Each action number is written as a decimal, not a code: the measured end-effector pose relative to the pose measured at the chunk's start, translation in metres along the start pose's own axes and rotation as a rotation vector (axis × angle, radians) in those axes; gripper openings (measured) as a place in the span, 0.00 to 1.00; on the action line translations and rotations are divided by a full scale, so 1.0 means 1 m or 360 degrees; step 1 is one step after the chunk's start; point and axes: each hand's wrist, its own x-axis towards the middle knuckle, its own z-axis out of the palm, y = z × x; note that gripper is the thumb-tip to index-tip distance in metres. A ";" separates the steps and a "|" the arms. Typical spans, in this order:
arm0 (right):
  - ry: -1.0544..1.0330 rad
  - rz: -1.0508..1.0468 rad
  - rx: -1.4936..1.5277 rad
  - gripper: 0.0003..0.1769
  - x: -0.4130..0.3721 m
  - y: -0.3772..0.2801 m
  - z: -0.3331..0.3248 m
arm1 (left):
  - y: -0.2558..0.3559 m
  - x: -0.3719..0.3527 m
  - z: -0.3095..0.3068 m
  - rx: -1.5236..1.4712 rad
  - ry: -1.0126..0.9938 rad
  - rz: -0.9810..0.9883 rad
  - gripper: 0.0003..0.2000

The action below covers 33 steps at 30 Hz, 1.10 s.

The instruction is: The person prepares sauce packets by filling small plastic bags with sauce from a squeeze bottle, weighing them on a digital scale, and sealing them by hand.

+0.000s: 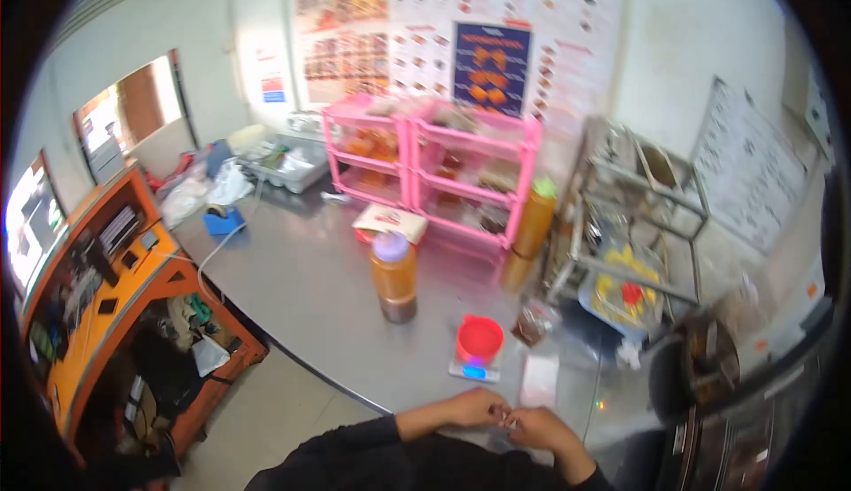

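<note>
The left hand (pixel 472 407) and the right hand (pixel 542 429) meet at the bottom middle of the frame, fingers bent in. Just above them a red cup (pixel 480 339) sits on a small scale (pixel 472 370) on the shiny surface (pixel 301 287). Each grip pinches one tiny thing (pixel 503 417), too small to name.
</note>
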 end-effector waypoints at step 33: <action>-0.0064 -0.0345 0.0598 0.11 0.151 -0.085 0.053 | -0.032 -0.141 -0.015 0.0011 0.1293 0.0065 0.11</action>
